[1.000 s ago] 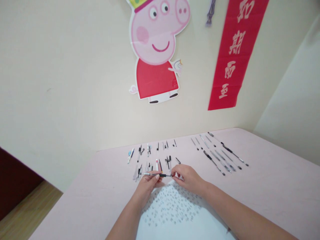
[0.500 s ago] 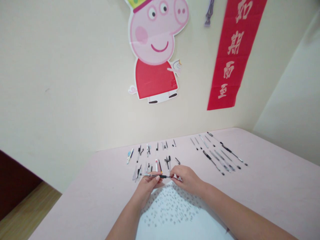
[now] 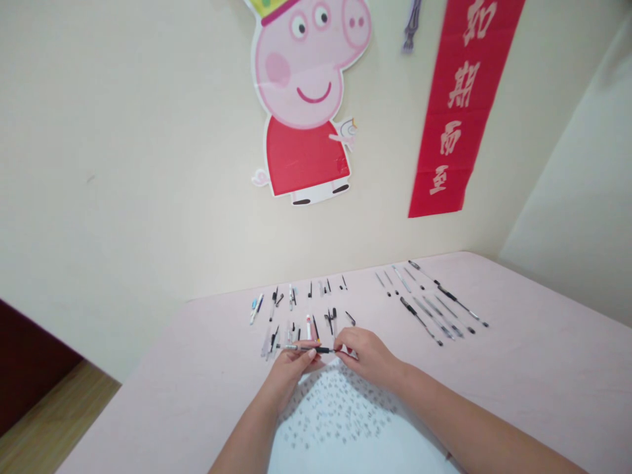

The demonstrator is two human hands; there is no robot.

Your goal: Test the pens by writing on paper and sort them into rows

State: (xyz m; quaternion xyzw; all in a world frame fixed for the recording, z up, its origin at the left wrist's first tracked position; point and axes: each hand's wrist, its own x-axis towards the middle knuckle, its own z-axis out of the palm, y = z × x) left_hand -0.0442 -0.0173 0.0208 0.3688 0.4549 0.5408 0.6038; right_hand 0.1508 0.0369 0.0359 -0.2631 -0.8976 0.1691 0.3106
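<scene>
Both my hands meet over the near middle of a pale pink table (image 3: pixel 543 368). My left hand (image 3: pixel 292 366) pinches a slim black pen (image 3: pixel 316 349) held level, its silver tip pointing left. My right hand (image 3: pixel 368 354) is closed on the pen's right end. Just beyond my fingers lie several small pen parts (image 3: pixel 306 309) in loose rows: caps, refills, short barrels. My forearms run back toward me over a white cloth with small grey print (image 3: pixel 340 415).
Several whole pens (image 3: pixel 434 303) lie side by side at the far right of the table. The table meets a cream wall carrying a pink cartoon pig cut-out (image 3: pixel 309 99) and a red banner (image 3: pixel 457 105). Wooden floor (image 3: pixel 54 421) shows off the left edge.
My hands and the pen have stayed nearly where they were. The right hand's fingers sit a touch further left along the pen. The view has shifted slightly.
</scene>
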